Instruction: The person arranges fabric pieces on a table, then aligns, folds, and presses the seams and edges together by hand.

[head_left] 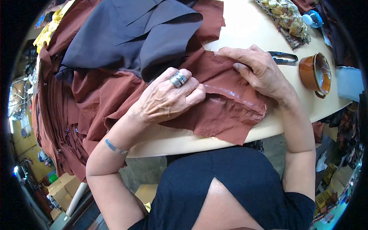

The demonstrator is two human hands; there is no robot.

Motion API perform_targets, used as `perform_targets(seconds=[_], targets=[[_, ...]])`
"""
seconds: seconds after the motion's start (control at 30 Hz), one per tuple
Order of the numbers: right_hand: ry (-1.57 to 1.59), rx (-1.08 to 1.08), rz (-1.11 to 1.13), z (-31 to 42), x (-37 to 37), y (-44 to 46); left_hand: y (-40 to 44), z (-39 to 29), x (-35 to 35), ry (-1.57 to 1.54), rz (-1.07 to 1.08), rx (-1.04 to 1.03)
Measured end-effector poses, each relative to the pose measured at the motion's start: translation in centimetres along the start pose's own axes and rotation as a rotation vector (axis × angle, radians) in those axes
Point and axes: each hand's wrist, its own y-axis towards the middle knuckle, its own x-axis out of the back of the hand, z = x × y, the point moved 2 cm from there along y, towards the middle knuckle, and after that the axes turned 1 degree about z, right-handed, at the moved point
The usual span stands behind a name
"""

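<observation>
Reddish-brown fabric [222,119] lies across the table edge in front of me, with a shiny, wet-looking strip along a fold. My left hand [170,94], wearing rings, is closed with curled fingers on this fabric at the left end of the strip. My right hand [258,71] grips the fabric's upper right part between thumb and fingers; the exact pinch is partly hidden. Dark grey fabric [111,42] lies beyond my left hand, over more of the brown cloth.
A brown pot [315,74] stands at the right of the cream table [239,23], beside black-handled snips or scissors [283,57]. Farther back are a patterned bundle [285,21] and a bottle with a blue cap [312,19]. Pleated brown cloth [63,130] hangs over the left edge.
</observation>
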Motion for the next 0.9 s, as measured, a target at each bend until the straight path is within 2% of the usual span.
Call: perform_targets(seconds=[0.1,0.17,0.27,0.37,0.57,0.9], targets=[[0.056,0.013,-0.032,0.1,0.3,0.2,-0.3,0.6,0.2,0.124,-0.021,-0.016],[0.076,0.035,-0.058,0.0,0.3,0.3,-0.6,0.6,0.3,0.072,-0.011,-0.006],[0.082,0.012,-0.044,-0.3,0.3,0.1,-0.9,0.8,0.5,-0.041,-0.049,0.146],[0.114,-0.063,0.013,0.0,0.7,0.1,-1.5,0.7,0.2,-0.136,0.055,0.252],[0.039,-0.01,-0.005,-0.2,0.7,0.0,-1.6,0.5,-0.3,-0.126,0.028,0.244],[0.019,0.02,-0.011,-0.1,0.8,0.3,-2.0,1.3,-0.2,0.156,0.021,0.044]])
